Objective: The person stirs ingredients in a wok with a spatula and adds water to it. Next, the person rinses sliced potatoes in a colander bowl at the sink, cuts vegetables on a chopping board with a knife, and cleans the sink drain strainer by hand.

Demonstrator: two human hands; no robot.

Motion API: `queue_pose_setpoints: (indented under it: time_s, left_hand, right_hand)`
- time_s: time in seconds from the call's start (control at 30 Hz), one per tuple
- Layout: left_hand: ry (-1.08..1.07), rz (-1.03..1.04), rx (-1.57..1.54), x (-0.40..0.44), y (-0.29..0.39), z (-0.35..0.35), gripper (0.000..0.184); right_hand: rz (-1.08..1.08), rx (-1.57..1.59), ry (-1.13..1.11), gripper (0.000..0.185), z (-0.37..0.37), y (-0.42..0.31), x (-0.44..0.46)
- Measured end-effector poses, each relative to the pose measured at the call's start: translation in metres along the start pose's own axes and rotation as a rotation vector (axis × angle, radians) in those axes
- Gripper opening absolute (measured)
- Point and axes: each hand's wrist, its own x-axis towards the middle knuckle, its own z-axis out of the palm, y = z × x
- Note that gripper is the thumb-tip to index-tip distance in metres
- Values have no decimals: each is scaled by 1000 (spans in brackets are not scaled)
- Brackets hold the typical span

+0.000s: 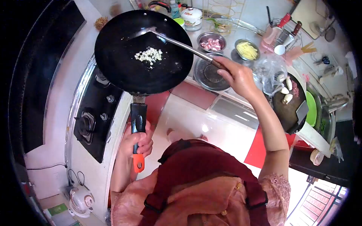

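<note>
A large black wok [124, 71] with chopped white pieces [149, 55] in its middle is at the upper left. Its black handle with an orange end is wrapped by my left hand [140, 141]. My right hand [234, 75] grips the dark handle end of a long metal spatula [184, 46], whose head rests against the wok's far part. Below the spatula handle, close to my right hand, lies a round clear lid or dish [213, 77]. Steel bowls with pink meat [212, 45] and yellow strips [247, 51] stand just beyond it.
A gas stove [96, 116] is at the left. To the right are a plastic bag [268, 71], a round cutting board [286, 113] with garlic and a cleaver, a green plate [310, 109] and a knife rack [273, 35]. A white lidded pot [192, 18] stands at the back.
</note>
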Motion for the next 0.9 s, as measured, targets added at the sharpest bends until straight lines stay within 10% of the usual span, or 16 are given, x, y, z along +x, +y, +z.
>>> queue_pose_setpoints:
  time_s: [0.9]
  left_hand:
    - [-40,-237,292,39,41,59,20]
  right_hand:
    - [118,-175,-114,42,-94,37,-100]
